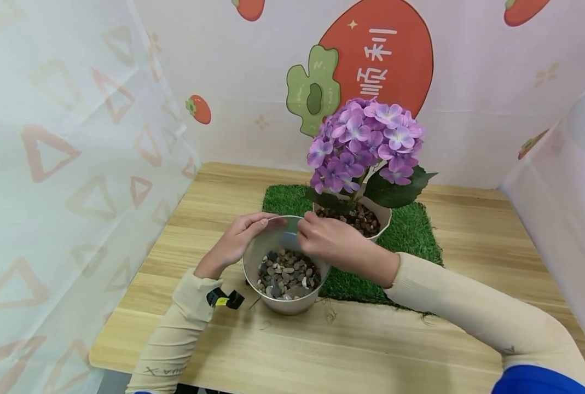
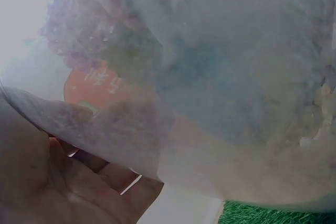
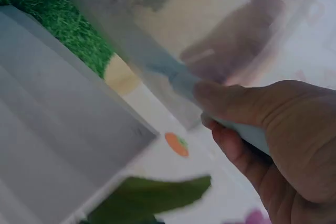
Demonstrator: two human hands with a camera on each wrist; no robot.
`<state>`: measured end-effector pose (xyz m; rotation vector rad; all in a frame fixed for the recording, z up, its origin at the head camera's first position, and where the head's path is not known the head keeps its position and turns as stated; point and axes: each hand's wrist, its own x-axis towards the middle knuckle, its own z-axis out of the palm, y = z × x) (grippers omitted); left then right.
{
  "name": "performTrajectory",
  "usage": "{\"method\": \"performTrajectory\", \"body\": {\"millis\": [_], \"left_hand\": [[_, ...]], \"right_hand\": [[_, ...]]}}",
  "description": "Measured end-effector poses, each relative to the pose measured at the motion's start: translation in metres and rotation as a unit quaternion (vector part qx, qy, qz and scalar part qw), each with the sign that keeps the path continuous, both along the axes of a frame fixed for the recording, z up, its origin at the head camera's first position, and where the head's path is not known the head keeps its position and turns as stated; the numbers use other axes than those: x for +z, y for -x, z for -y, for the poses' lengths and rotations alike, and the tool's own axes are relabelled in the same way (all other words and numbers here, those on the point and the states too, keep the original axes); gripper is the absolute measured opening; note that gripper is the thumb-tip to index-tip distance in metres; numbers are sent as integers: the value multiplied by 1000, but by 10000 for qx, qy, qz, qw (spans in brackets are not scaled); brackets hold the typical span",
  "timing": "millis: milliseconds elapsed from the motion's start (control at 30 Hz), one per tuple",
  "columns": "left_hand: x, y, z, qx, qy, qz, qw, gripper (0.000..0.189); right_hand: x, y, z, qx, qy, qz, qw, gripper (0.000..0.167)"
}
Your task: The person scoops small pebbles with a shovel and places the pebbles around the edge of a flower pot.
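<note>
"What does the head camera give you?"

"I have the translucent pot [image 1: 289, 307] on the worktop [image 1: 395, 339], by the near edge of the green mat [image 1: 361, 284], with pebbles [image 1: 288, 273] inside. The left sleeve [image 1: 174, 323] slants up from the lower left, and the left hand [image 1: 235, 238] grasps the pot's far left rim."

"And the other arm?"

"The right sleeve [image 1: 462, 303] comes in from the lower right, elbow bent, forearm stretched across the mat. I see the right hand [image 1: 334, 241] with its back upward over the pot's far right rim, fingers curled; what they grasp is mostly hidden here. Just behind stands the white planter [image 1: 383, 212] with its purple flowers [image 1: 366, 145]."

"Left wrist?"

"The pot's cloudy wall fills most of my view. The left hand sits at the lower left, its fingers bent beside the rim, and the flowers show hazily through the wall."

"Right wrist?"

"There I can tell: the right hand is clenched round a pale blue handle [image 3: 184, 83], thumb on one side, fingers curled on the other. The handle's far end blurs at the pot, so I can't tell its shape. The planter's wall fills the left, a leaf [image 3: 152, 195] near its lower corner."
</note>
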<state>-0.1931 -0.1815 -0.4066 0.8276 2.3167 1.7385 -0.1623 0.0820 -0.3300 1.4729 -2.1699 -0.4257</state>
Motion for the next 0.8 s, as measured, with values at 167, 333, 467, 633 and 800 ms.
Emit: {"method": "performTrajectory", "body": {"millis": [167,333,467,633,800], "left_hand": [[1,0,0,130,111,-127,9998,40],[1,2,-3,237,111,-155,9995,38],[0,3,-4,136,61,-110,9998,38],[2,2,-2,173,57,-176,9997,38],[1,1,-2,182,88,-152,9997,37]], "right_hand": [[-7,13,23,395,-817,236,9956,15],[2,22,28,329,-1150,1358,9835,18],[4,26,23,334,-1150,2557,9593,23],[1,31,21,71,-893,4012,9116,12],[-5,35,15,249,-520,4666,8826,13]]}}
